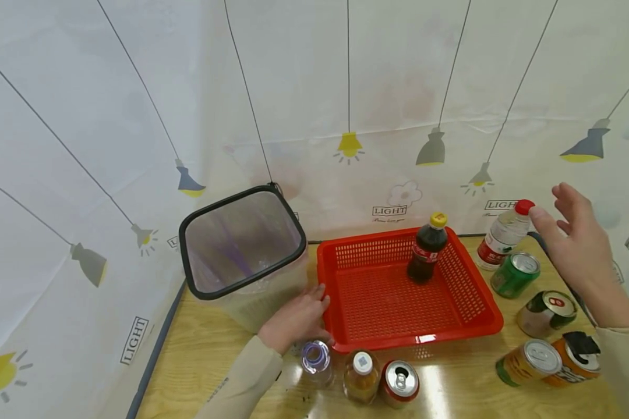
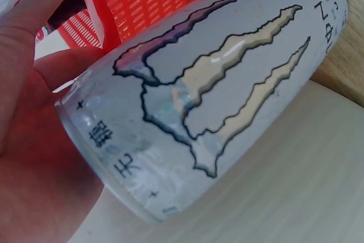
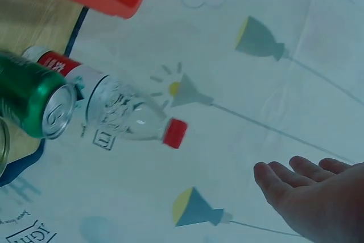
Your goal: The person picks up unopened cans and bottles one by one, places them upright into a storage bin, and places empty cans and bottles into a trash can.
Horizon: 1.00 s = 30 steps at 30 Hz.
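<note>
Left hand (image 2: 34,140) grips a smooth white cylindrical metal can (image 2: 210,83); open right hand (image 1: 582,250) hovers near a clear red-capped plastic bottle (image 1: 503,233).

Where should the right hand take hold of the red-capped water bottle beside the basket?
Probably around the clear body above the label of the water bottle, coming from its right, where the open right hand hovers. It stands upright; the green can crowds its front and the red basket its left.
</note>
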Tool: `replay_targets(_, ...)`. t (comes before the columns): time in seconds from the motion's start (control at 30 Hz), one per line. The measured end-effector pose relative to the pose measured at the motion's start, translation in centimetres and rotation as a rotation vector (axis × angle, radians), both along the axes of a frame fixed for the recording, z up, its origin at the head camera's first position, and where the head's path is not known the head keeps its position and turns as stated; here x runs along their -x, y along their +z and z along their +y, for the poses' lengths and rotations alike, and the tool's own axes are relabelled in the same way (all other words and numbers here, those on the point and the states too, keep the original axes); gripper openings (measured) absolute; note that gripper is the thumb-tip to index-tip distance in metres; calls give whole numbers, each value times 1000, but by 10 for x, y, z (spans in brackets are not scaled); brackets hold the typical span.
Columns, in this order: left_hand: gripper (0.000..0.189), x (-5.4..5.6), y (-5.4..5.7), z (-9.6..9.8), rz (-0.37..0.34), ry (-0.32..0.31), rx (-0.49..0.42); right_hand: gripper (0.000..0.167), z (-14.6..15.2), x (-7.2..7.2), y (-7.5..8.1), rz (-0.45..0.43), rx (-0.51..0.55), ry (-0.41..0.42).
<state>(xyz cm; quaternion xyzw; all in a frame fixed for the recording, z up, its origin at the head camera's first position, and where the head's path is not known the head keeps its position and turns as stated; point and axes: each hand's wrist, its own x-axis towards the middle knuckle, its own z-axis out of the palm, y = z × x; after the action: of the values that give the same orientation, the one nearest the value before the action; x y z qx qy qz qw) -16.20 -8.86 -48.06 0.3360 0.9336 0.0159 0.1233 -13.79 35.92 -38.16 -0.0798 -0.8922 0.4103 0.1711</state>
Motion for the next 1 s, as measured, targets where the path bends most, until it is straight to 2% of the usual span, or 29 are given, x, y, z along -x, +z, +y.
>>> replay_targets(0.2, 90, 0, -1, -1, -3, 8, 9, 81, 18, 27, -9, -36, 32, -40)
replay_targets(0.4, 92, 0, -2, 0, 19, 3, 14, 91, 39, 51, -21, -121, 79, -56)
replay_targets(0.63, 91, 0, 0, 1, 26, -7, 21, 108, 59, 73, -38, -293, 61, -27)
replay_targets(0.77, 91, 0, 1, 1, 34, -17, 35, 116, 63, 83, -51, -384, 81, -34)
replay_targets(1.0, 91, 0, -2, -1, 73, -48, 52, 122, 64, 93, -72, -475, 170, -68)
